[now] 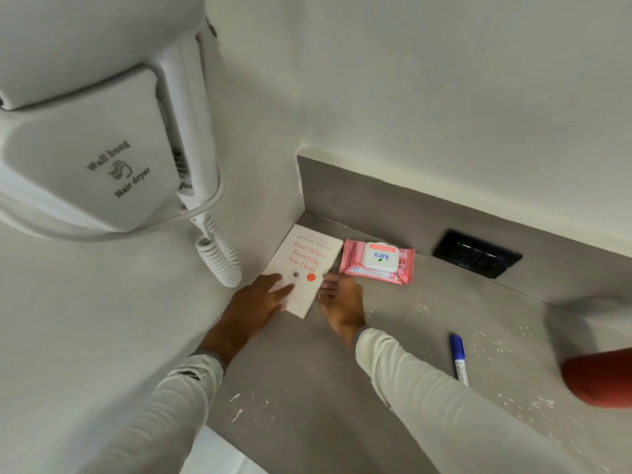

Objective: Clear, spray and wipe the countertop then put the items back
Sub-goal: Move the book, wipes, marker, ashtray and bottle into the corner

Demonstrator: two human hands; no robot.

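A white book (307, 258) with red title lettering lies in the far left corner of the grey countertop (307, 388). My left hand (254, 302) rests flat on the book's near left part, fingers spread. My right hand (340, 299) touches the book's right edge with curled fingers. A pink pack of wet wipes (378, 261) lies just right of the book against the back. A blue marker (458, 359) lies on the counter to the right. White specks dot the counter surface.
A white wall-hung hair dryer (99, 148) with a coiled cord (219, 258) hangs on the left wall above the corner. A black socket panel (477, 253) sits in the backsplash. A red rounded object (602, 378) shows at the right edge.
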